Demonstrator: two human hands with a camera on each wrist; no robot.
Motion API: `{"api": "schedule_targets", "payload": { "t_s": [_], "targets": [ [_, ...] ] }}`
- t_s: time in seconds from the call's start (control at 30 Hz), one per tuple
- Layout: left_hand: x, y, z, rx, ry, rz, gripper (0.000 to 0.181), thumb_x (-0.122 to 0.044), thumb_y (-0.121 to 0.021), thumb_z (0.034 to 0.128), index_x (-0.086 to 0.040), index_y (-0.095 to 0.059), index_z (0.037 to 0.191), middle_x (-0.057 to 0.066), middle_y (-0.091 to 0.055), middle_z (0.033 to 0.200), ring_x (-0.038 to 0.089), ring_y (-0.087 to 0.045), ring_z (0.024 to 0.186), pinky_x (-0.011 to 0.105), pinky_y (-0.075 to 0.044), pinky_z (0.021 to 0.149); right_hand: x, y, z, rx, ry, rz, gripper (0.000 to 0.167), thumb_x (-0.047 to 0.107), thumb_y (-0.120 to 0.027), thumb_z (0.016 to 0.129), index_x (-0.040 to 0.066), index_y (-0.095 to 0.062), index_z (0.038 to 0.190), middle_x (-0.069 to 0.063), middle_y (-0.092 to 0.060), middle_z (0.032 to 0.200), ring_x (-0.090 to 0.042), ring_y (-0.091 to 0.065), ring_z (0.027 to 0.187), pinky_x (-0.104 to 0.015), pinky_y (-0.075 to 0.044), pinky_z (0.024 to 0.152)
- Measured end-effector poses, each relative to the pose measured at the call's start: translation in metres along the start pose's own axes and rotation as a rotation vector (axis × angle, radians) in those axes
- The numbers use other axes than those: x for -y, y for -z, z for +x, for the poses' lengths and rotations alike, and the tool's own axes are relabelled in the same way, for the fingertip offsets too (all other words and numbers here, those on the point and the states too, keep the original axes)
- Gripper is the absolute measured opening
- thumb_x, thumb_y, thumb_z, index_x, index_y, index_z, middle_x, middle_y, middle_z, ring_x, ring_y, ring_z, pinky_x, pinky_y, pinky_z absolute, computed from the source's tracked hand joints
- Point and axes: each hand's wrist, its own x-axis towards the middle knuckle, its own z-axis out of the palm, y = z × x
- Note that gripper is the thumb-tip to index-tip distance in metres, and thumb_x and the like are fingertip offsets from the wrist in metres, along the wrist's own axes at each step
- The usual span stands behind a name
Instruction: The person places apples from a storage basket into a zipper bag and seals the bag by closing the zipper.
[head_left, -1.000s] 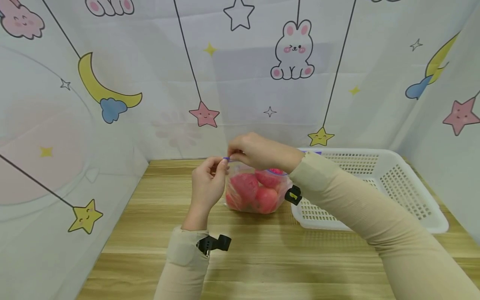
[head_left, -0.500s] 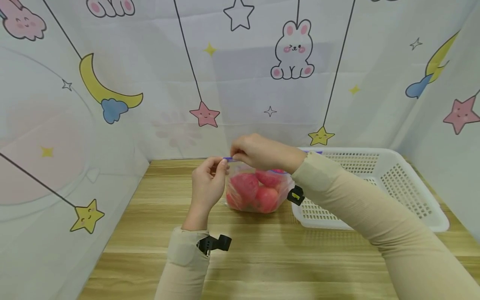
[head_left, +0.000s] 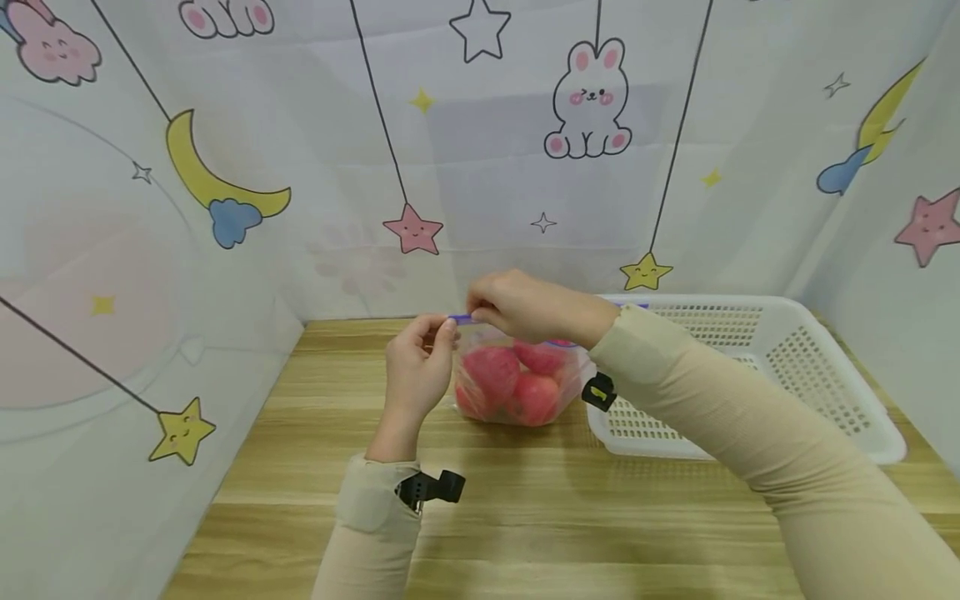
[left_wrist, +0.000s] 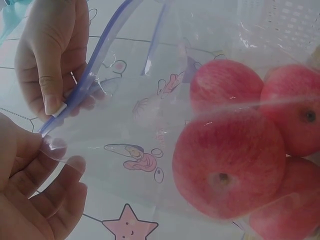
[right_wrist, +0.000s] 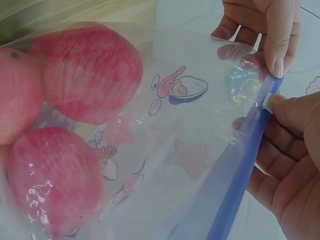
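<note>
A clear zip bag (head_left: 480, 337) with printed figures and a blue-purple zip strip (right_wrist: 245, 165) stands on the table, holding several red apples (left_wrist: 230, 162). My left hand (head_left: 420, 362) pinches the left end of the strip between thumb and fingers. Close beside it, my right hand (head_left: 517, 304) reaches over the bag and pinches a small white slider (right_wrist: 267, 102) on the strip. In the left wrist view the strip's two sides stand apart beyond the slider. The right hand and forearm cover part of the bag's top in the head view.
A white perforated plastic basket (head_left: 750, 450) stands right of the bag, partly behind my right forearm. The wood-grain table (head_left: 525, 517) meets a printed cloth backdrop (head_left: 487, 167) behind and at both sides.
My right hand has shifted slightly to the right along the strip, and more of the blue-purple strip shows between the hands. The left hand keeps its pinch at the end.
</note>
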Motion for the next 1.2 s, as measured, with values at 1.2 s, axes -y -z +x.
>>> {"api": "schedule_targets", "payload": {
  "t_s": [1.2],
  "targets": [
    [0.001, -0.001, -0.001, -0.01, -0.012, 0.007, 0.019, -0.013, -0.058, 0.0938, 0.002, -0.068, 0.091, 0.016, -0.07, 0.077, 0.027, -0.066, 0.069, 0.016, -0.046, 0.056, -0.012, 0.0, -0.01, 0.0, -0.017, -0.001, 0.012, 0.013, -0.054, 0.096, 0.006, -0.063, 0.096, -0.005, -0.065, 0.091, -0.018, -0.058, 0.084, -0.031, -0.051, 0.078]
  ]
}}
